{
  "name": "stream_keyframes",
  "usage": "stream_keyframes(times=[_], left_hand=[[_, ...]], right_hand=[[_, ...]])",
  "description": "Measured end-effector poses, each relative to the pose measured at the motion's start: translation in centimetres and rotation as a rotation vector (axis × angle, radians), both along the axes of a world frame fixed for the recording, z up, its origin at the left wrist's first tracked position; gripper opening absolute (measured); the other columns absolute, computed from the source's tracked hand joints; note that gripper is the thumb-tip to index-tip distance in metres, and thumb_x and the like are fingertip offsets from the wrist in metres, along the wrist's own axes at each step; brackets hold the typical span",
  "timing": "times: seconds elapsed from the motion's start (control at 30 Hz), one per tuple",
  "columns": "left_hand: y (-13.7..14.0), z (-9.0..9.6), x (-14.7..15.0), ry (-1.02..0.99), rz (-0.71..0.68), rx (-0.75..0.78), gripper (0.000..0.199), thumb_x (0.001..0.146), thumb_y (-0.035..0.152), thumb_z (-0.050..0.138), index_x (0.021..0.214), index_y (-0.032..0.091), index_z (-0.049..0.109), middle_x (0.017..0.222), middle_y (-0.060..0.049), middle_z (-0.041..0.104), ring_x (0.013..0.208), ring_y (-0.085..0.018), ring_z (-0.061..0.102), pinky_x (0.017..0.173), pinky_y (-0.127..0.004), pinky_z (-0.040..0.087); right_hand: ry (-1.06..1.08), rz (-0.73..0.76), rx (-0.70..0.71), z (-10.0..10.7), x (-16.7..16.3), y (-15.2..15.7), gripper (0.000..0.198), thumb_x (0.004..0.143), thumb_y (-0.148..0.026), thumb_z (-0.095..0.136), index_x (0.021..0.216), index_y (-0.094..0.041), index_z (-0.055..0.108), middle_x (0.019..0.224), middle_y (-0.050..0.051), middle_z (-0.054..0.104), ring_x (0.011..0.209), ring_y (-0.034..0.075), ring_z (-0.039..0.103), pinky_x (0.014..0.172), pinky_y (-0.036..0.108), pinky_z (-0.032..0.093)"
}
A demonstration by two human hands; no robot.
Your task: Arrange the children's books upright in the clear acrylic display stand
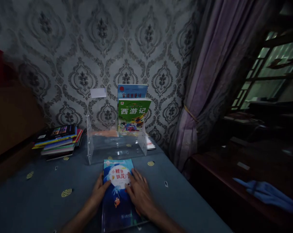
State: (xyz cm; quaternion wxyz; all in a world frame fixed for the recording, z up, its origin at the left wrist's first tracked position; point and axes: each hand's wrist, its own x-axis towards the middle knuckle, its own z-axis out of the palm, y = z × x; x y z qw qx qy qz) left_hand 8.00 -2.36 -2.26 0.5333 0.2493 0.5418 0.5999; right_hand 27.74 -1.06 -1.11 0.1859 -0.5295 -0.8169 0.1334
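A blue picture book, with a white circle and a small orange fish on its cover, lies face up near the front of the table. My left hand grips its left edge, thumb on the cover. On the opposite edge is my right hand, its thumb on the cover and its fingers along the side. Just behind the book stands a clear plastic book rack. In the rack's right part a green book stands upright, partly covering a light blue book behind it.
Left of the rack lies an uneven stack of books. A blue patterned cloth covers the table. A brown box stands at far left. Patterned wallpaper backs the table, with a tied purple curtain at right. Blue fabric lies beyond the table's right edge.
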Motion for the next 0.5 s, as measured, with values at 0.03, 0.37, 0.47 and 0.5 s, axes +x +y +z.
stream_keyframes(times=[0.03,0.37,0.47,0.5], left_hand=[[-0.1,0.0,-0.1,0.007,-0.014,0.021,0.044,0.068,0.015,0.077,0.110,0.019,0.063,0.105,-0.007,0.075,0.100,-0.026,0.071,0.090,-0.036,0.055],[-0.1,0.8,-0.9,0.045,-0.110,0.019,0.074,0.074,0.016,0.070,0.142,0.023,0.043,0.106,-0.006,0.073,0.086,-0.020,0.070,0.080,-0.030,0.056],[-0.2,1.2,-1.1,0.037,-0.157,0.004,0.086,0.076,0.014,0.068,0.151,0.026,0.029,0.103,-0.005,0.073,0.074,-0.017,0.068,0.072,-0.028,0.056],[-0.3,1.3,-1.1,0.034,-0.163,-0.004,0.088,0.076,0.013,0.068,0.153,0.027,0.026,0.103,-0.004,0.073,0.071,-0.016,0.068,0.070,-0.027,0.056]], right_hand=[[-0.036,0.027,0.013,0.5,-0.2,-0.1,0.051,0.095,-0.032,0.046,0.142,-0.015,0.051,0.155,0.017,0.040,0.145,0.032,0.032,0.116,0.053,0.028],[-0.081,0.360,-0.018,2.2,-6.5,4.7,0.048,0.103,-0.029,0.033,0.147,-0.012,0.043,0.155,0.012,0.042,0.146,0.020,0.032,0.121,0.041,0.019],[-0.112,0.267,-0.026,1.8,-5.8,6.9,0.047,0.103,-0.028,0.035,0.145,-0.011,0.045,0.153,0.012,0.044,0.145,0.020,0.034,0.121,0.040,0.019],[-0.116,0.237,-0.025,1.7,-5.1,7.3,0.047,0.102,-0.028,0.035,0.145,-0.011,0.045,0.153,0.012,0.044,0.145,0.020,0.034,0.121,0.041,0.019]])
